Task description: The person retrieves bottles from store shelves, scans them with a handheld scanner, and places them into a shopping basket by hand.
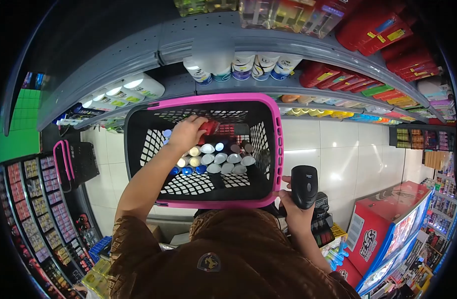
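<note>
A black basket with a pink rim (279, 144) stands in front of me. My left hand (186, 133) reaches down into it with the fingers closed around a red package (209, 127), whose kind I cannot make out. Below that hand, rows of upright containers with white tops (221, 158), blue tops (187, 170) and cream tops (194, 151) fill the basket's middle. My right hand (294, 207), just outside the basket's right corner, is wrapped round the handle of a black barcode scanner (304, 187).
Beyond the basket, a grey shelf (173, 89) holds white canisters (242, 67) and red packages (320, 74). A second black basket with pink handles (75, 162) stands at left. To the right are tiled floor (338, 154) and a red freezer (383, 209).
</note>
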Motion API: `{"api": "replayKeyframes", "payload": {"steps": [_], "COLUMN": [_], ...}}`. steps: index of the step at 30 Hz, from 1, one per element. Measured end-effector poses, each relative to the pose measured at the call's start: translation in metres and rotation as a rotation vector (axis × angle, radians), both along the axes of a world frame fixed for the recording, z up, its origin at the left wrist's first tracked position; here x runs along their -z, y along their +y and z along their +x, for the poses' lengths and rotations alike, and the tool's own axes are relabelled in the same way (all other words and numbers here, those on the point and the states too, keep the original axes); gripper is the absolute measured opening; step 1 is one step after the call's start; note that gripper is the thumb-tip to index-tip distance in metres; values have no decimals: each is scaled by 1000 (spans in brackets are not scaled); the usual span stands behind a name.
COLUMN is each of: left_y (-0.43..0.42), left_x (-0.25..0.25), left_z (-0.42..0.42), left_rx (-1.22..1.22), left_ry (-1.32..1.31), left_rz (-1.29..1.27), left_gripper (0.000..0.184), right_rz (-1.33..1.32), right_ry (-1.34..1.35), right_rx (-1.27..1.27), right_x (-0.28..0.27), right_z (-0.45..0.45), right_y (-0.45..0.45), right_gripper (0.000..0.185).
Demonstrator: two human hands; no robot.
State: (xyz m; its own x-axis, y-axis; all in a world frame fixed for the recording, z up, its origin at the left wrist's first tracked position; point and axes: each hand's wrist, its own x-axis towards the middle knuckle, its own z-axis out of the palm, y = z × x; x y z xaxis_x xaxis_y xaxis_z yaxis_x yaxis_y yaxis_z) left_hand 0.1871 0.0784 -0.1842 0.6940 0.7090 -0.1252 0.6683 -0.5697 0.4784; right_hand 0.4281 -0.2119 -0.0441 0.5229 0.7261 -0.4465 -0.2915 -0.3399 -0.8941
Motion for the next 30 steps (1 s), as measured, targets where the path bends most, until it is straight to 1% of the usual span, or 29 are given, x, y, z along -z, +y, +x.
{"api": "replayKeyframes", "payload": {"steps": [2, 3, 4, 6, 8, 10, 12, 14, 16, 18, 19, 21, 23, 25, 26, 27, 28, 30], "left_y": [1, 0, 1, 5, 7, 8, 11, 14, 16, 17, 19, 22, 23, 22, 26, 25, 27, 28], "left_x": [10, 22, 32, 53, 57, 58, 58, 54, 60, 69, 83, 114, 128, 161, 163, 164, 164, 162], "left_z": [-6, -12, -17, -25, -23, -19, -22, -25, -27, -24, -26, -28, -21, -21, -16, -13, -11, -13], "left_rx": [-21, -15, -10, -81, -116, -276, -280, -237, -227, -195, -186, -186, -204, -226, -243, -308, -313, -352], "left_ry": [109, 81, 85, 161, 168, 243, 216, 254, 276, 384, 404, 433, 501, 510, 532, 526, 514, 500], "left_rz": [15, 73, 68, 89, 104, 19, 40, 92, 78, 40, 36, 13, -49, -46, -34, -67, -66, -163], "left_gripper": [39, 39, 39, 39, 38, 36, 35, 33, 34, 36, 32, 29, 20, 19, 19, 22, 22, 22], "right_rz": [12, -7, -25, -49, -74, -54, -65, -78, -106, -96, -88, -124, -161, -123, -113, -142, -176, -186], "right_ry": [-2, 4, 10, -30, -73, -116, -99, -80, -22, -26, -29, -40, -60, -13, -27, -43, -56, -59], "right_rx": [58, 51, 42, 8, -31, -73, -60, -47, -20, -18, -8, -23, -45, 9, 8, -22, -53, -79], "right_x": [0, 3, 7, 17, 20, 16, 9, 6, 6, 0, -4, -12, -13, -6, -7, -8, -9, -9], "right_z": [6, 9, 12, 14, 11, 6, 2, -1, -5, -11, -14, -19, -18, -19, -19, -18, -17, -15], "right_y": [1, -3, -6, -15, -19, -17, -16, -19, -20, -17, -14, -13, -15, -22, -22, -21, -21, -22], "right_gripper": [37, 38, 39, 38, 37, 31, 31, 31, 31, 31, 31, 31, 31, 30, 30, 30, 30, 27]}}
